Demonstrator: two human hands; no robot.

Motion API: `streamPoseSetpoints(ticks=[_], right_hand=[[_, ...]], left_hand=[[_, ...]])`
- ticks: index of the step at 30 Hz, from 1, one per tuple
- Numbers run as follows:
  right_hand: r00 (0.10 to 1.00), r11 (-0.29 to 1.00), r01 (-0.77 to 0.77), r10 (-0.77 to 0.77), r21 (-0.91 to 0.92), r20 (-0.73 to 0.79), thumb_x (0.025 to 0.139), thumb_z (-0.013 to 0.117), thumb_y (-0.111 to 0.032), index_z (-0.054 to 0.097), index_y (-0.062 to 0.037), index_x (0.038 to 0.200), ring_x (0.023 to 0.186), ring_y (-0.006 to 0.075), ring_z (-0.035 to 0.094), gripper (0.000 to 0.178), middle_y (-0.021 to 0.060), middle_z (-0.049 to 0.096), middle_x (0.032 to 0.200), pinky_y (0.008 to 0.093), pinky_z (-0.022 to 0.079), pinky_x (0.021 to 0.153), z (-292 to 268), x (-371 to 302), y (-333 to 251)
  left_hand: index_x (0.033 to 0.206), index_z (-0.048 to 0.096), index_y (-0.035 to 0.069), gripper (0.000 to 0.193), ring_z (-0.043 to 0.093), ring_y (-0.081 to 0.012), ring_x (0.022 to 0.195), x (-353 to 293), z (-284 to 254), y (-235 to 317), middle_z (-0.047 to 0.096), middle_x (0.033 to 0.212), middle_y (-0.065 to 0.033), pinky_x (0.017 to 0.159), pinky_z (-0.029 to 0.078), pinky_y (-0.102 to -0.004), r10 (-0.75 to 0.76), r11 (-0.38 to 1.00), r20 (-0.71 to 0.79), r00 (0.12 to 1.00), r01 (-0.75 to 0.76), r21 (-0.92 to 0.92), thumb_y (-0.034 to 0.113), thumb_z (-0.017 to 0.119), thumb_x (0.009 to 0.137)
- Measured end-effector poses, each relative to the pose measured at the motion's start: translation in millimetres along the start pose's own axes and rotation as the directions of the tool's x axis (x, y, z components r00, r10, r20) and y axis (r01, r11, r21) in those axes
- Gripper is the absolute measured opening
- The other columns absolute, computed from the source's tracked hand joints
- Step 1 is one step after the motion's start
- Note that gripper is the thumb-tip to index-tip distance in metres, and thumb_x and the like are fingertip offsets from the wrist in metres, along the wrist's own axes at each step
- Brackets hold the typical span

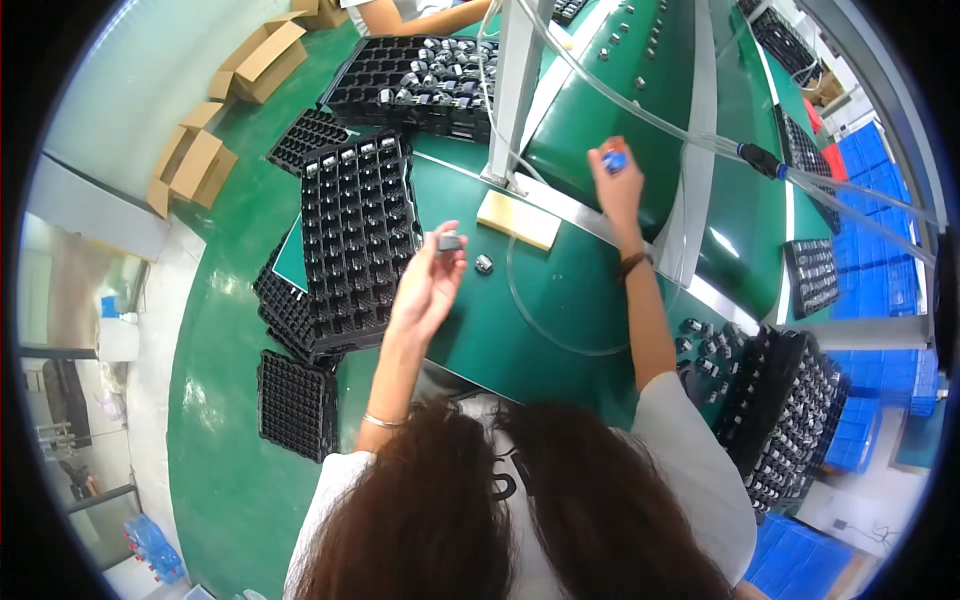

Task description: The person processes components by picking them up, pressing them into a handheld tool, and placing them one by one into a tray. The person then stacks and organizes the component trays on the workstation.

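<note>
My left hand [428, 285] is raised over the green worktable, thumb and fingers closed on a small grey block-like part [449, 242]. Farther right, my right hand [619, 190] reaches over the green conveyor belt, its fingers wrapped around a small orange and blue object [613, 161] whose kind I cannot make out. A similar small silver and black part [484, 264] lies on the table just right of my left hand. Beyond it sits a pale yellow rectangular block [518, 220]. Left of my left hand, a black compartment tray [362, 240] carries parts in its far row; how full its other pockets are is unclear.
A metal post [516, 95] and clear tubing [600, 350] stand in the reach area. Stacked black trays [420, 85] with parts are at the far left, another stack [785, 420] near right. Several parts ride the belt [590, 110]. A person's arm [430, 18] shows beyond.
</note>
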State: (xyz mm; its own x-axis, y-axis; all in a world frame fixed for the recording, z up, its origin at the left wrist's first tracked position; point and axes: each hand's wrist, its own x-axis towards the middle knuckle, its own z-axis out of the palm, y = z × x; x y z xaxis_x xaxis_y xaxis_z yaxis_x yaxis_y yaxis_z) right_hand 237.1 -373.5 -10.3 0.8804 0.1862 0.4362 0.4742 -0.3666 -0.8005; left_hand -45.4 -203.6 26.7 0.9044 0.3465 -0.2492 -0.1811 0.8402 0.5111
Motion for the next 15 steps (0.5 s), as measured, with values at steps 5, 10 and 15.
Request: streamPoseSetpoints(ticks=[5,10,15], right_hand=[[0.99,0.95,-0.041,-0.004,-0.309,-0.143,0.078,0.066,-0.036,0.059,-0.0073,0.1,0.077,0.0368,0.062,0.037,0.0163,0.065,0.08,0.0457,0.048,0.072,-17,38,64],[0.993,0.929,-0.052,0.01,-0.367,-0.115,0.078,0.066,-0.035,0.057,-0.0076,0.1,0.076,0.0378,0.061,0.036,0.017,0.064,0.077,0.047,0.047,0.071,-14,37,56],[0.964,0.987,-0.112,0.135,0.111,-0.227,0.082,0.069,-0.027,0.057,-0.0001,0.097,0.074,0.0142,0.057,0.033,0.0065,0.06,0.086,0.0278,0.047,0.065,-21,16,18]], left_hand=[[0.124,0.048,-0.005,0.04,0.056,-0.0122,0.085,3,25,-26,0.058,0.095,-0.0067,0.078,0.05,-0.0228,-0.037,0.996,-0.025,0.999,0.039,0.081,0.026,0.042,0.099],[0.118,0.051,-0.004,0.04,0.057,-0.0103,0.085,6,22,-39,0.061,0.098,-0.0085,0.078,0.05,-0.0206,0.11,0.924,-0.034,0.993,-0.09,0.371,0.03,0.044,0.098],[0.107,0.057,-0.003,0.036,0.057,-0.0097,0.086,19,21,-47,0.062,0.098,-0.0096,0.082,0.048,-0.0224,0.068,0.957,-0.08,0.994,-0.042,0.288,0.03,0.046,0.097]])
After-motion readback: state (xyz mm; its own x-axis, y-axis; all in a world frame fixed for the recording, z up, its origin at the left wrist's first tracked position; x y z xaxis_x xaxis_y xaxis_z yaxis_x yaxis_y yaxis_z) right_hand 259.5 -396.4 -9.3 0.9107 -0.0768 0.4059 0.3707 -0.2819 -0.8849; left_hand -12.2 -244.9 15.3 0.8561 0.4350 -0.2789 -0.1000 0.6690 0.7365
